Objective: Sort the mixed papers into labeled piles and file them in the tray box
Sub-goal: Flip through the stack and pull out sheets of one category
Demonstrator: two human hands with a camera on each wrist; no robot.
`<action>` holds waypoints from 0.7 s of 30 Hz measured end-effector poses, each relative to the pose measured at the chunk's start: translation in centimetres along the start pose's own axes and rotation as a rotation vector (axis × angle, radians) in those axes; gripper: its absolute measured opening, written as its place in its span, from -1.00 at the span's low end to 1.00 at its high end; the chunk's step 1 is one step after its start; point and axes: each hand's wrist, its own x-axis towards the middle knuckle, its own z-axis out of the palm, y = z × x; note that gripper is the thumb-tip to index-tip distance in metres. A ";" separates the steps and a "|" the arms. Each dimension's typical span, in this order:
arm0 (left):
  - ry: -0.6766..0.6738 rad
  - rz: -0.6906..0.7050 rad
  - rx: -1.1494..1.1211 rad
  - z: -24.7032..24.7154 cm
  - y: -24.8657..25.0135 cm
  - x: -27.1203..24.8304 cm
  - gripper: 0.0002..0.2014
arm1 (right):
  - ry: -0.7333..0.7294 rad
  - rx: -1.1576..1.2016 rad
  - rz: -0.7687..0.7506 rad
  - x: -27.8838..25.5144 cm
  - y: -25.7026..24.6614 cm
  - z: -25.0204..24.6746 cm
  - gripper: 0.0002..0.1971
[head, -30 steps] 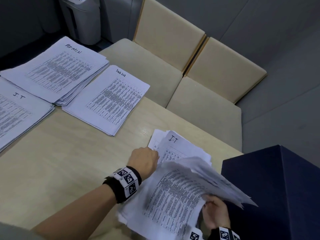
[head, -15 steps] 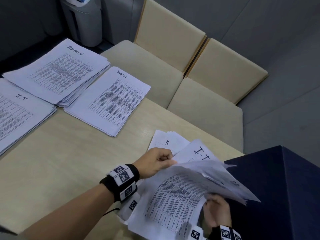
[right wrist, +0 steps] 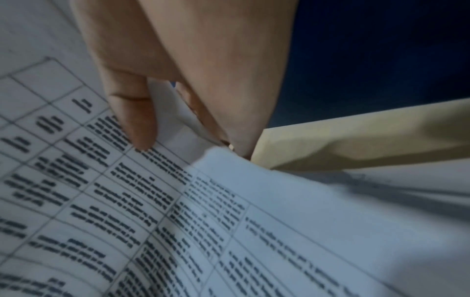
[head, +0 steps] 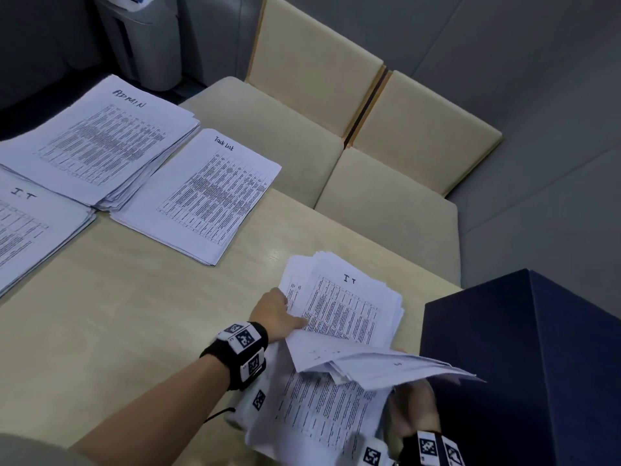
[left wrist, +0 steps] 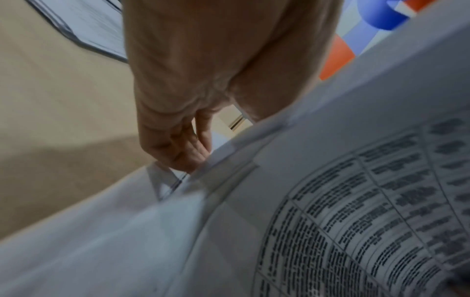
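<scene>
A mixed stack of printed papers (head: 353, 311) lies at the table's near right, its top sheet hand-labelled "I.T". My left hand (head: 292, 311) pinches that stack's left edge, thumb on top and fingers tucked under (left wrist: 178, 152). My right hand (head: 413, 412) grips a lifted sheaf of sheets (head: 369, 361) bent back over the stack's near part, thumb (right wrist: 132, 120) pressing on a printed table. Three sorted piles lie at the far left: "ADMIN" (head: 100, 142), "Task List" (head: 201, 193) and "I.T" (head: 20, 227). The dark blue tray box (head: 537, 381) stands to the right of the stack.
The beige wooden table (head: 134, 314) shows bare surface between the sorted piles and my left arm. Two cream upholstered chairs (head: 302, 129) stand against the table's far edge. A grey bin (head: 144, 38) sits on the floor at the back left.
The "I.T" sheet that my left hand had raised now lies flat on the stack. The sheaf in my right hand has folded further back toward me, uncovering more of that sheet.
</scene>
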 end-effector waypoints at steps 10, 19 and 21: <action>-0.220 0.230 -0.565 -0.4 -0.9 -1.7 -0.70 | 0.076 -0.001 0.012 -0.5 0.5 -1.7 -0.29; -0.369 0.075 -0.494 -1.9 2.9 -5.1 -0.37 | -0.063 0.059 -0.071 -1.0 0.3 -1.0 -0.95; -0.146 0.131 -0.341 -1.0 2.1 -3.7 -0.49 | -0.050 0.029 -0.068 -0.4 -0.1 -1.2 -0.68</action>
